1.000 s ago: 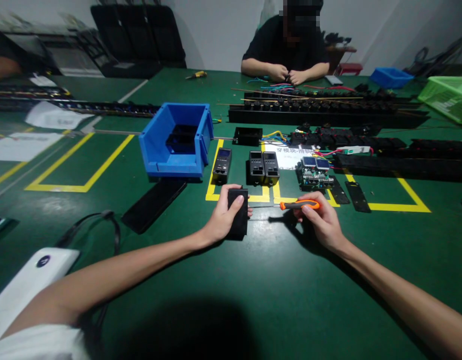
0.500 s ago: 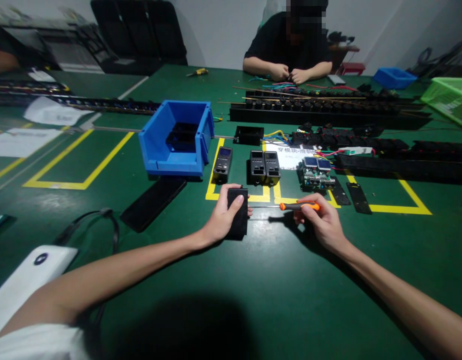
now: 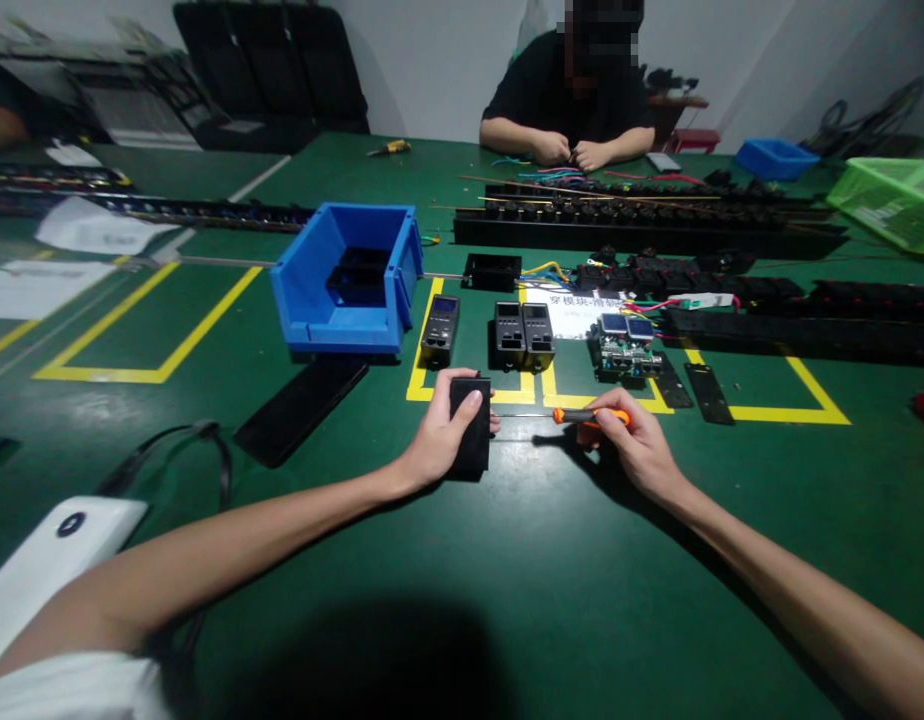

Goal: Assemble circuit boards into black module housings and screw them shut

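My left hand [image 3: 438, 432] is closed around a black rectangular module case [image 3: 471, 440], thumb on its upper face, just above the green table. In my right hand [image 3: 628, 440] is a screwdriver [image 3: 586, 416] with an orange and black handle. Its thin shaft points left and meets the case's right side; the exact contact of the tip is too small to make out. Beyond my hands stand a black module with a small screen [image 3: 440, 330] and a pair of black module housings [image 3: 523, 333]. Green circuit boards with two small displays [image 3: 625, 345] sit to the right.
A blue bin [image 3: 342, 335] holding black parts stands left of the modules, with a black phone [image 3: 301, 410] before it. A white power bank [image 3: 64, 560] lies at lower left. Long black rails [image 3: 642, 235] cross the back, where a co-worker [image 3: 567, 110] sits.
The whole view has shifted slightly, moving most things a little left. Both hands keep their grips, and the screwdriver stays against the case's side.
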### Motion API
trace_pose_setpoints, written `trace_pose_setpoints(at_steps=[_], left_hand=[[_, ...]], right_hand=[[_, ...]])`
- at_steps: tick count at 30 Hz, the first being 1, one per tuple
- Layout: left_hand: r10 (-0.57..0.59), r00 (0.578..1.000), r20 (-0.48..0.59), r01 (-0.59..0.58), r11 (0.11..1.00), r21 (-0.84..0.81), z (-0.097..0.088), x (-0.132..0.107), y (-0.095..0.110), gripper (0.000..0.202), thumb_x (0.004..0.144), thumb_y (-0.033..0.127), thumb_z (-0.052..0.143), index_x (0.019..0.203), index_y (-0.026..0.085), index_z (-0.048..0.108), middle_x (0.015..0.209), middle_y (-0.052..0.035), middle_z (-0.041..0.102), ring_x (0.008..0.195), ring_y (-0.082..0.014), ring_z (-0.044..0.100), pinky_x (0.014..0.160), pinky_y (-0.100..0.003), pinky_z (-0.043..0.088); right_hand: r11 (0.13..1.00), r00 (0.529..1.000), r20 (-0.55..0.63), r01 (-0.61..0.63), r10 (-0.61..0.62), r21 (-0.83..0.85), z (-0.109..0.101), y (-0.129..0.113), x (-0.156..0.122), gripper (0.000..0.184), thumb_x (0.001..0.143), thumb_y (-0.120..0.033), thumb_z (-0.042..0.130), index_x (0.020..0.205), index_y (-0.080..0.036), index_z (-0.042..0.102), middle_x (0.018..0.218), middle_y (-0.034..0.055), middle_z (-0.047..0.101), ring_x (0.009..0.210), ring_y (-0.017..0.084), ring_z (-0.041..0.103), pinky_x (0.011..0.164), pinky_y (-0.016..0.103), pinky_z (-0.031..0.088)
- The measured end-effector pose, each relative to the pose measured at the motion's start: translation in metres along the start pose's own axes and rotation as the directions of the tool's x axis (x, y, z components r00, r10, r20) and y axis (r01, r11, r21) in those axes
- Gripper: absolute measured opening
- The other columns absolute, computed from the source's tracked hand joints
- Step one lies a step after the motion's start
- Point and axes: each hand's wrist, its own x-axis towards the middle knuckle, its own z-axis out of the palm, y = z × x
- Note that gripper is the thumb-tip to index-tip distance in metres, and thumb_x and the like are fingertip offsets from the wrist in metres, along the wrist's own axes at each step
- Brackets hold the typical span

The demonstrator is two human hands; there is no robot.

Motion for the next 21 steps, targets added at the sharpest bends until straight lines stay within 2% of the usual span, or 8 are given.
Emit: trace_pose_setpoints(at_steps=[2, 4, 12, 21], left_hand=[[0.003, 1.0, 0.004, -0.003, 1.0, 0.005, -0.0004, 0.0, -0.0002, 0.04, 0.089, 0.043, 0.06, 0.118, 0.025, 0.039, 0.099, -0.0022, 0.059, 0.072, -0.0123, 0.067, 0.07, -0.034, 0.06], [0.001, 1.0, 0.009, -0.001, 1.0, 0.012, -0.0011, 0.0, -0.0006, 0.04, 0.09, 0.043, 0.06, 0.118, 0.025, 0.039, 0.097, -0.0018, 0.06, 0.071, -0.0124, 0.067, 0.07, -0.033, 0.06], [0.015, 1.0, 0.003, -0.015, 1.0, -0.002, -0.0014, 0.0001, -0.0029, 0.04, 0.089, 0.044, 0.06, 0.118, 0.026, 0.039, 0.104, -0.0034, 0.06, 0.071, -0.0117, 0.067, 0.071, -0.035, 0.06], [0.008, 1.0, 0.003, -0.008, 1.0, 0.0, -0.0007, -0.0007, -0.0013, 0.041, 0.089, 0.044, 0.06, 0.118, 0.025, 0.038, 0.103, -0.0034, 0.059, 0.073, -0.0123, 0.067, 0.07, -0.033, 0.06]], right_hand=[[0.999, 0.999, -0.015, 0.031, -0.031, 0.022, -0.0004, 0.0015, -0.0014, 0.024, 0.089, -0.042, 0.062, 0.103, -0.024, 0.054, 0.085, -0.0004, 0.063, 0.066, 0.013, 0.06, 0.061, 0.027, 0.049], [0.997, 0.997, -0.039, 0.063, -0.062, 0.04, -0.0009, 0.0027, -0.0025, 0.026, 0.088, -0.04, 0.065, 0.106, -0.025, 0.054, 0.088, -0.0009, 0.06, 0.067, 0.013, 0.058, 0.062, 0.027, 0.05], [0.997, 0.992, -0.112, 0.047, -0.054, -0.062, -0.0024, 0.0005, -0.0016, 0.024, 0.086, -0.039, 0.068, 0.102, -0.022, 0.063, 0.081, 0.0019, 0.066, 0.068, 0.014, 0.06, 0.058, 0.026, 0.049], [0.998, 0.995, -0.091, 0.034, -0.039, -0.051, -0.0023, -0.0026, 0.0006, 0.022, 0.085, -0.04, 0.069, 0.094, -0.02, 0.064, 0.067, -0.0005, 0.065, 0.055, 0.013, 0.058, 0.053, 0.026, 0.048]])
